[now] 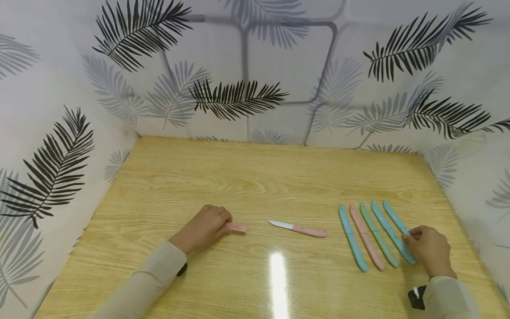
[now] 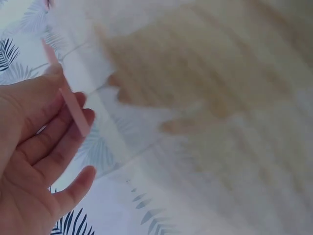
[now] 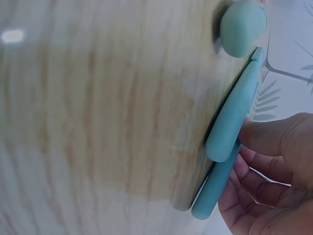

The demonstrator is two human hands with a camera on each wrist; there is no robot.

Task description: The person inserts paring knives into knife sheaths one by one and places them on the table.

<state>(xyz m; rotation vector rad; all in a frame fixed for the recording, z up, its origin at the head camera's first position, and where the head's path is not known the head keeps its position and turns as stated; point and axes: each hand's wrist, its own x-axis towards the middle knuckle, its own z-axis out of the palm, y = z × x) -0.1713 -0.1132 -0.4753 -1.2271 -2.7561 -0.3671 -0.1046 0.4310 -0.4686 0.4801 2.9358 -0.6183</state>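
My left hand (image 1: 207, 226) pinches a flat pink knife sheath (image 1: 237, 227) with faint markings, also visible as a narrow pink strip in the left wrist view. To its right lies a pink-handled paring knife (image 1: 308, 231), its pale blade bare and pointing left. At the right, my right hand (image 1: 430, 248) holds the rightmost blue knife (image 1: 394, 216) between thumb and fingers; part of that knife is hidden behind the fingers. Beside it is another blue knife (image 1: 392, 232), close to the held one in the right wrist view.
Further left in the row lie a green knife (image 1: 378, 235), a pink knife (image 1: 367, 237) and a blue knife (image 1: 353, 238), all covered and side by side. The wooden table (image 1: 255, 177) meets leaf-patterned cloth (image 1: 279, 119) at the back and sides.
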